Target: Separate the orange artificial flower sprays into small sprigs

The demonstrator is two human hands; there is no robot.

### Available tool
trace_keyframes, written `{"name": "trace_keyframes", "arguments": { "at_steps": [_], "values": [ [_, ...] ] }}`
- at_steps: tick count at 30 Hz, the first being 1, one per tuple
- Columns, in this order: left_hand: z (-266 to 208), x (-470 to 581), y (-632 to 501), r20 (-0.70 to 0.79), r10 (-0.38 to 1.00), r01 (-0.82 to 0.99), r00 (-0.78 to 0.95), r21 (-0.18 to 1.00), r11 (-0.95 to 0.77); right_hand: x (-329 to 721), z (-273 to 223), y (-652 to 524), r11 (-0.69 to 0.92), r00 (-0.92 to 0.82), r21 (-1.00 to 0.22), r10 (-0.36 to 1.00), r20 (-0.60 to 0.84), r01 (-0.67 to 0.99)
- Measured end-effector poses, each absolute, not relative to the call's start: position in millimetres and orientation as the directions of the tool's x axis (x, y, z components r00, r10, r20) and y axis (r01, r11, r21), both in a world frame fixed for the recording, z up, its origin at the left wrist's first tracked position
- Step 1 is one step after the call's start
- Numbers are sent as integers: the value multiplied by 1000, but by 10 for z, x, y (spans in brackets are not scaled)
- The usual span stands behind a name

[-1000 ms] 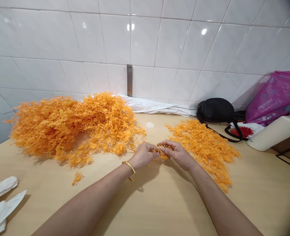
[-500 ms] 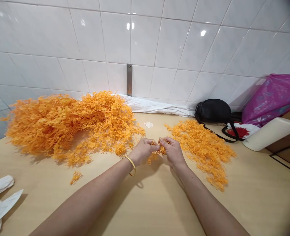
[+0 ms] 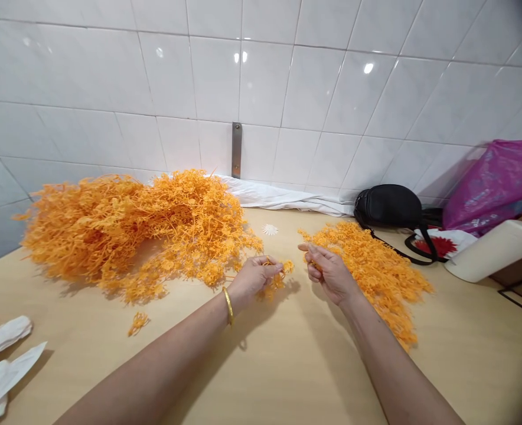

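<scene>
My left hand (image 3: pixel 248 282), a gold bangle at its wrist, is closed on a small orange flower sprig (image 3: pixel 277 285). Blossoms stick out past its fingertips. A short gap to the right, my right hand (image 3: pixel 333 275) has its fingers pinched together; whether anything small is between them I cannot make out. It hovers by the near left edge of a flattish pile of orange sprigs (image 3: pixel 382 277). A big bushy heap of orange artificial flowers (image 3: pixel 97 230) spreads across the left of the table, reaching close to my left hand. One loose orange piece (image 3: pixel 137 323) lies in front of that heap.
A small white fringed disc (image 3: pixel 269 229) lies behind my hands. At the back right are a black strapped bag (image 3: pixel 389 205), a purple plastic bag (image 3: pixel 495 186) and a cream cylinder (image 3: pixel 493 252). White cloth (image 3: pixel 283 198) runs along the tiled wall. White pieces (image 3: pixel 4 372) lie near left.
My hands were together at the sprig; now my right hand has drawn away to the right, while my left keeps hold of it. The view has shifted slightly.
</scene>
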State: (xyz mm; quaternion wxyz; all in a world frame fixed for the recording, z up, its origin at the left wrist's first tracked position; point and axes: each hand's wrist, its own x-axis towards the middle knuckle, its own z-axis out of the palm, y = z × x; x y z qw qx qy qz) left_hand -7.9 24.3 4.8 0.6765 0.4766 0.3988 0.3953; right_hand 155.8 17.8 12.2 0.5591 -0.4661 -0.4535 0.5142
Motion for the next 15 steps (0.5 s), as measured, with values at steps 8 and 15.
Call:
{"name": "trace_keyframes", "arguments": {
  "at_steps": [8,15],
  "values": [
    [2,-80,255,-177,865,-213,470,928,306,1420,58,126,5,-128,-1000,992,6,-4],
    [59,-60,245,-217,878,-124,426,948,295,1420,18,134,-102,-126,-975,989,-78,-197]
  ]
}}
